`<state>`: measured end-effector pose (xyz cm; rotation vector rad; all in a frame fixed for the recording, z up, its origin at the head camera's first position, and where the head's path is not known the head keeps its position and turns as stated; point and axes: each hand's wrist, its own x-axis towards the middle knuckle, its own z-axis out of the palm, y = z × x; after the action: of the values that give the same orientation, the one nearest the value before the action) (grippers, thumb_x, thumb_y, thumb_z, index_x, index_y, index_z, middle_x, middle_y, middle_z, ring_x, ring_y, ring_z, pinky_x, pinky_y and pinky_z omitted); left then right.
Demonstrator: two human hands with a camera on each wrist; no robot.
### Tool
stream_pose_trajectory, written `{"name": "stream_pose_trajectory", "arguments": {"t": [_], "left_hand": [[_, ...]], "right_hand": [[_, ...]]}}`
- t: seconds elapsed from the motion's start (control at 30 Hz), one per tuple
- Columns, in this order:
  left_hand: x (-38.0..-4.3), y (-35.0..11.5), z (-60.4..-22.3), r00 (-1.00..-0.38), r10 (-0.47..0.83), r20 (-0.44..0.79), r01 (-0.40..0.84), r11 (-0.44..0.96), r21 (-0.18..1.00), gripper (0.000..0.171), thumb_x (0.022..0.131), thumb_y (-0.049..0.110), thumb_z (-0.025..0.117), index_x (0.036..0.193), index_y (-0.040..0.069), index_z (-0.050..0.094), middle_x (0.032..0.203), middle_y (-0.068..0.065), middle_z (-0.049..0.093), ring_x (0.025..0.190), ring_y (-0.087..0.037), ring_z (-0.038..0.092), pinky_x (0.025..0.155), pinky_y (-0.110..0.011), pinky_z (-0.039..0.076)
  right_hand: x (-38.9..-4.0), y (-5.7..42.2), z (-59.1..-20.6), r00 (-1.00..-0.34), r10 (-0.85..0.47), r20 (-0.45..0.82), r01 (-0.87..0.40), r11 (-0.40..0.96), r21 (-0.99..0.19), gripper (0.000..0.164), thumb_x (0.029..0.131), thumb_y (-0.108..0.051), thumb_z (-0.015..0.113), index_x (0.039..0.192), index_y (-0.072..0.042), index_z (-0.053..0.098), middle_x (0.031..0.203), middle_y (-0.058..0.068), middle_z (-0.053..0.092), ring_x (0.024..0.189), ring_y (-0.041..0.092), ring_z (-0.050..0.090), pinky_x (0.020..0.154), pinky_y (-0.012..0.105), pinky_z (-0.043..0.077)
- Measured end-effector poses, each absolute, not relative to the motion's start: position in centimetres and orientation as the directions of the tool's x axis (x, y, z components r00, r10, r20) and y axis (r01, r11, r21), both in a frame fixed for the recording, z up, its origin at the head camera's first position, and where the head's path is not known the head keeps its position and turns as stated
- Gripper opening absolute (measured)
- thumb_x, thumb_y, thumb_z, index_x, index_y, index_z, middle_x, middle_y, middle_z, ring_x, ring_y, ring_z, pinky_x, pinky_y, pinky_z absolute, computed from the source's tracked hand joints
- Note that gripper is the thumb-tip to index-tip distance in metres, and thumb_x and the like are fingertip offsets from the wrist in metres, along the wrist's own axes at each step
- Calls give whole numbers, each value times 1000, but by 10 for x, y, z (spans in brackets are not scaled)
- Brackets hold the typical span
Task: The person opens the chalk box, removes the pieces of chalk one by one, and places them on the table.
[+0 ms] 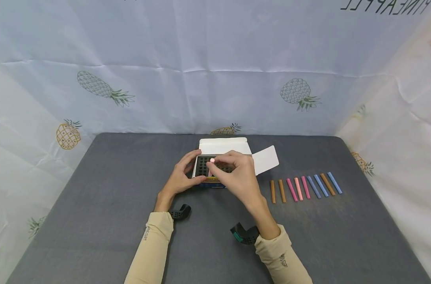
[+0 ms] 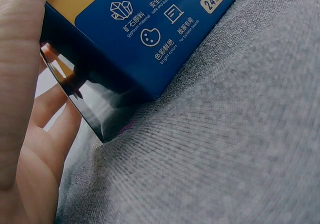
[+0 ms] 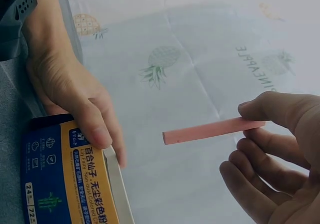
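Note:
My left hand (image 1: pixel 178 179) grips the left end of a chalk box (image 1: pixel 211 184), fingers at the far side and thumb at the near edge. Blue and yellow print covers the box front (image 3: pixel 72 176) in the right wrist view. Its white lid (image 1: pixel 224 146) stands open at the back, and inside is a dark insert (image 1: pixel 202 166) with rows of round holes. Between thumb and forefinger, my right hand (image 1: pixel 241 179) pinches a pink chalk stick (image 3: pixel 202 132) by one end, held over the box. Part of the insert is hidden behind the right hand.
To the right of the box, several chalk sticks lie in a row: brown ones (image 1: pixel 282 191), pink ones (image 1: pixel 298 189) and blue ones (image 1: pixel 321 186). A white side flap (image 1: pixel 266 159) sticks out from the box's right end. A pineapple-printed cloth (image 1: pixel 201 98) hangs behind the grey table (image 1: pixel 130 236).

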<state>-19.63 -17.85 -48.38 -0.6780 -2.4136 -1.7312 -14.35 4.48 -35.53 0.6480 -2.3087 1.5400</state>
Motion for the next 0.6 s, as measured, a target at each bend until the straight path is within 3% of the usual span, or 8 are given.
{"name": "stream_pose_trajectory", "arguments": {"t": [0.33, 0.6], "left_hand": [[-198, -178, -486, -900, 288, 327, 404, 270, 874, 82, 84, 4, 82, 155, 14, 45, 163, -11, 38, 149, -38, 41, 118, -61, 40], [-196, -179, -483, -899, 298, 321, 402, 271, 875, 83, 84, 13, 84, 157, 15, 43, 164, -11, 36, 153, -37, 35, 121, -59, 37]], "right_hand": [[-144, 59, -358, -846, -209, 490, -533, 317, -785, 5, 90, -9, 78, 87, -7, 82, 82, 6, 72, 74, 16, 73, 70, 26, 62], [-142, 81, -359, -850, -169, 500, -525, 363, -770, 3, 88, -8, 80, 90, -7, 82, 86, 7, 74, 78, 17, 72, 69, 24, 61]]}}
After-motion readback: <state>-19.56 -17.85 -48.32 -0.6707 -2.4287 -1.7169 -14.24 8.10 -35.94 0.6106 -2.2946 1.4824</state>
